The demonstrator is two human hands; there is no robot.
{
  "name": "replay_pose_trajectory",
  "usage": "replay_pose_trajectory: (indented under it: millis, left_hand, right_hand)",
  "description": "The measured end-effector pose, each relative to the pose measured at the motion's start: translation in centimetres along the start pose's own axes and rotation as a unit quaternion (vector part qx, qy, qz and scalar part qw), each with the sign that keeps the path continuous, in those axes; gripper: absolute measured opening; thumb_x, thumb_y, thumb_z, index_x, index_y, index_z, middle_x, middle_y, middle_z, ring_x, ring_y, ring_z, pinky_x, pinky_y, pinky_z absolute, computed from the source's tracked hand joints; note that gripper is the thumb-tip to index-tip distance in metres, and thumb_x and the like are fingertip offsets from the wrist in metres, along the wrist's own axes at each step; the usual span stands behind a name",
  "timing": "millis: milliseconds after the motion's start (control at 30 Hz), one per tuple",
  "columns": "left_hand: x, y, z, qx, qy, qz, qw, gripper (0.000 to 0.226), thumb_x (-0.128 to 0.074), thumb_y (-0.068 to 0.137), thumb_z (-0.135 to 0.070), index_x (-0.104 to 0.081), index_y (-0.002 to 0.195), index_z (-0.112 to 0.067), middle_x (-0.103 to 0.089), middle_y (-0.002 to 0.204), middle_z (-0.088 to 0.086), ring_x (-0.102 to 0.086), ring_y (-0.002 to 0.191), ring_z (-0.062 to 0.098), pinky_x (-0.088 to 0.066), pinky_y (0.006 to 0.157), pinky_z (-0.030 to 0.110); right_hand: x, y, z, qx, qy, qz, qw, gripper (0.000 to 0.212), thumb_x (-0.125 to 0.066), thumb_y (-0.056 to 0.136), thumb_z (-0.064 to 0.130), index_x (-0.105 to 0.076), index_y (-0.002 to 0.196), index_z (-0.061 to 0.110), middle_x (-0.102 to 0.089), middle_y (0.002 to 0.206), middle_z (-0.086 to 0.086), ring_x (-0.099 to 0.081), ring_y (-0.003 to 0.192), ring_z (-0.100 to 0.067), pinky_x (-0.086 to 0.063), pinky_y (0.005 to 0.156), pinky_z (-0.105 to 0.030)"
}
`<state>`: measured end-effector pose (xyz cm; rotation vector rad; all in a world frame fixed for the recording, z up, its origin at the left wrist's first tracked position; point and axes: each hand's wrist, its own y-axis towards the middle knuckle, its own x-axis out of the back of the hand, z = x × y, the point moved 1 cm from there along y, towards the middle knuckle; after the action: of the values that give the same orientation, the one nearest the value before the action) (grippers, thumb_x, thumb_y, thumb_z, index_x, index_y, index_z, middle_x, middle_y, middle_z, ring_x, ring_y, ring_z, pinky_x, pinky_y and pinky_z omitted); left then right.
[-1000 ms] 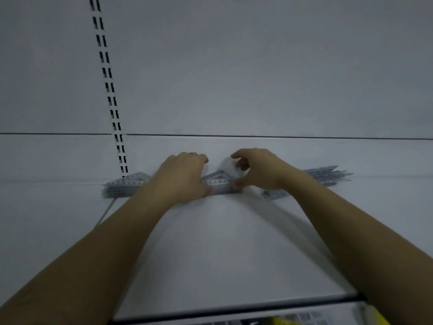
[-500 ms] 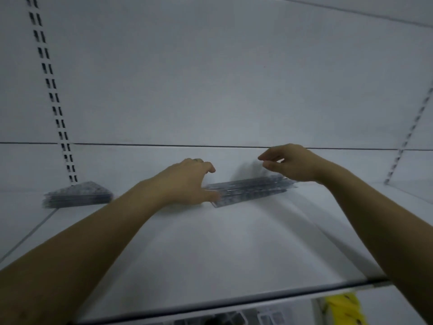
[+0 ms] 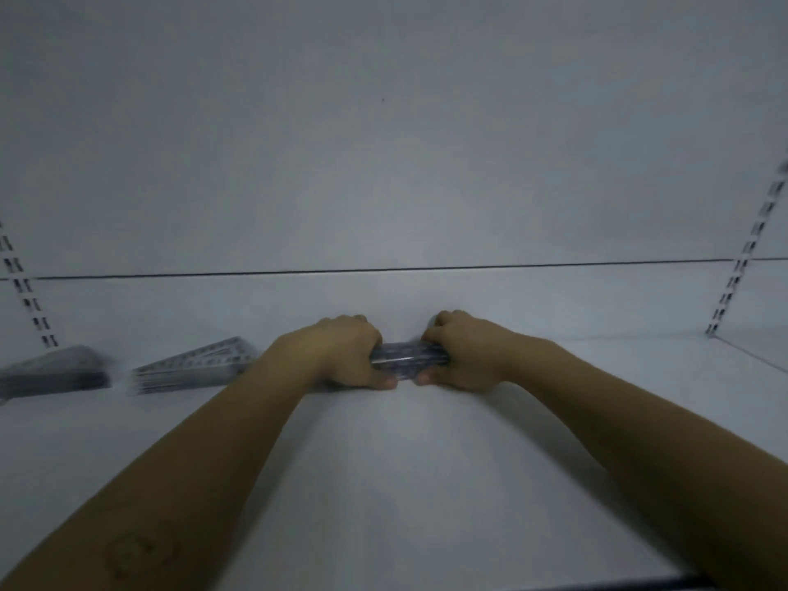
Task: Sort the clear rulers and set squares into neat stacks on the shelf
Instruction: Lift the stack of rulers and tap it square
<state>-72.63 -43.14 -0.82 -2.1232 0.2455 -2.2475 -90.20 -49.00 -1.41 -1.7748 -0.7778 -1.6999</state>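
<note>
A bundle of clear rulers (image 3: 408,354) lies near the back of the white shelf (image 3: 405,484), and both hands grip it. My left hand (image 3: 341,354) closes over its left end, my right hand (image 3: 462,351) over its right end, so only the middle strip shows. To the left sits a stack of clear set squares (image 3: 194,368), and a second stack (image 3: 53,373) lies at the far left edge, blurred.
The white back wall (image 3: 383,164) rises right behind the rulers. Slotted shelf uprights stand at the left (image 3: 25,292) and right (image 3: 744,258). The shelf's dark front edge (image 3: 639,584) runs along the bottom.
My right hand has dropped from hovering open onto the ruler bundle and both hands now squeeze it from the ends. The view has shifted right, so the set-square stacks sit further left.
</note>
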Motion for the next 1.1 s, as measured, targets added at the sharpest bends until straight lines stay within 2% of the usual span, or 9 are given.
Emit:
replay_pose_trajectory:
  millis: [133, 200, 300, 467, 600, 833, 933, 1000, 1100]
  left_hand:
    - [-1.5, -0.4, 0.4, -0.017, -0.014, -0.017, 1.000, 0.037, -0.048, 0.086, -0.063, -0.050, 0.096, -0.027, -0.046, 0.099, 0.002, -0.051, 0.095, 0.021, -0.046, 0.089, 0.037]
    - [-1.7, -0.8, 0.4, -0.016, -0.038, -0.044, 0.998, 0.034, -0.051, 0.086, -0.062, -0.048, 0.092, -0.028, -0.046, 0.097, 0.000, -0.051, 0.088, 0.017, -0.046, 0.081, 0.032]
    - [-1.3, -1.0, 0.3, -0.011, -0.026, -0.064, 0.998, 0.036, -0.055, 0.085, -0.060, -0.054, 0.094, -0.025, -0.053, 0.095, 0.000, -0.052, 0.080, 0.013, -0.042, 0.068, 0.027]
    - [-0.4, -1.3, -0.7, -0.003, -0.026, -0.041, 0.999, 0.030, -0.058, 0.085, -0.055, -0.056, 0.091, -0.025, -0.061, 0.083, -0.004, -0.058, 0.073, 0.011, -0.049, 0.070, 0.029]
    - [0.3, -1.9, -1.4, -0.009, -0.010, -0.022, 1.000, 0.025, -0.062, 0.083, -0.052, -0.051, 0.088, -0.030, -0.058, 0.076, -0.008, -0.056, 0.068, 0.007, -0.045, 0.062, 0.024]
    - [-0.3, -2.7, -1.7, -0.027, -0.016, -0.062, 0.998, 0.038, -0.066, 0.076, -0.051, -0.043, 0.102, -0.034, -0.056, 0.082, -0.008, -0.057, 0.075, 0.015, -0.050, 0.070, 0.033]
    - [0.0, -3.1, -1.5, -0.020, -0.058, -0.029, 0.998, 0.039, -0.068, 0.072, -0.061, -0.051, 0.094, -0.033, -0.060, 0.084, -0.011, -0.058, 0.077, 0.009, -0.051, 0.074, 0.033]
    - [0.2, -3.2, -1.7, -0.010, -0.071, -0.003, 0.997, 0.041, -0.071, 0.068, -0.062, -0.055, 0.091, -0.032, -0.062, 0.083, -0.011, -0.059, 0.076, 0.007, -0.051, 0.075, 0.031]
    - [0.2, -3.4, -2.3, -0.005, -0.084, 0.022, 0.996, 0.043, -0.074, 0.066, -0.061, -0.056, 0.092, -0.031, -0.063, 0.086, -0.011, -0.060, 0.077, 0.007, -0.051, 0.075, 0.028]
  right_hand:
    - [-0.9, -0.2, -0.4, 0.030, 0.044, -0.009, 0.999, 0.037, -0.055, 0.088, 0.058, -0.050, 0.100, 0.023, -0.051, 0.099, -0.002, -0.051, 0.089, -0.021, -0.040, 0.075, -0.030]
    - [-0.8, -0.4, -0.4, 0.036, 0.045, -0.006, 0.998, 0.036, -0.058, 0.086, 0.057, -0.047, 0.096, 0.025, -0.052, 0.091, 0.001, -0.051, 0.083, -0.020, -0.038, 0.071, -0.029]
    - [-0.1, -0.9, -0.8, 0.047, 0.051, 0.004, 0.998, 0.036, -0.065, 0.083, 0.053, -0.048, 0.096, 0.025, -0.053, 0.087, 0.003, -0.051, 0.080, -0.018, -0.036, 0.070, -0.027]
    - [0.2, -0.9, -1.4, 0.064, 0.072, -0.035, 0.995, 0.031, -0.070, 0.083, 0.042, -0.057, 0.102, 0.022, -0.058, 0.090, 0.003, -0.054, 0.080, -0.017, -0.039, 0.071, -0.028]
    - [0.7, -0.8, -1.4, 0.067, 0.082, -0.027, 0.994, 0.031, -0.073, 0.077, 0.037, -0.060, 0.102, 0.024, -0.062, 0.088, 0.004, -0.056, 0.075, -0.013, -0.043, 0.065, -0.026]
    - [1.2, -1.0, -0.5, 0.068, 0.038, -0.006, 0.997, 0.034, -0.075, 0.070, 0.037, -0.060, 0.099, 0.026, -0.062, 0.084, 0.005, -0.054, 0.073, -0.010, -0.045, 0.065, -0.027]
    - [1.6, -1.5, -0.5, 0.059, 0.072, 0.039, 0.995, 0.033, -0.078, 0.067, 0.035, -0.063, 0.094, 0.025, -0.065, 0.080, 0.005, -0.059, 0.071, -0.011, -0.048, 0.061, -0.025]
    - [1.7, -1.9, -0.6, 0.055, 0.110, 0.082, 0.989, 0.033, -0.079, 0.065, 0.034, -0.066, 0.093, 0.022, -0.069, 0.081, 0.002, -0.065, 0.072, -0.015, -0.056, 0.066, -0.031]
    - [1.8, -2.1, -0.6, 0.053, 0.129, 0.116, 0.983, 0.033, -0.080, 0.063, 0.035, -0.068, 0.089, 0.020, -0.070, 0.082, 0.000, -0.067, 0.075, -0.017, -0.058, 0.073, -0.034]
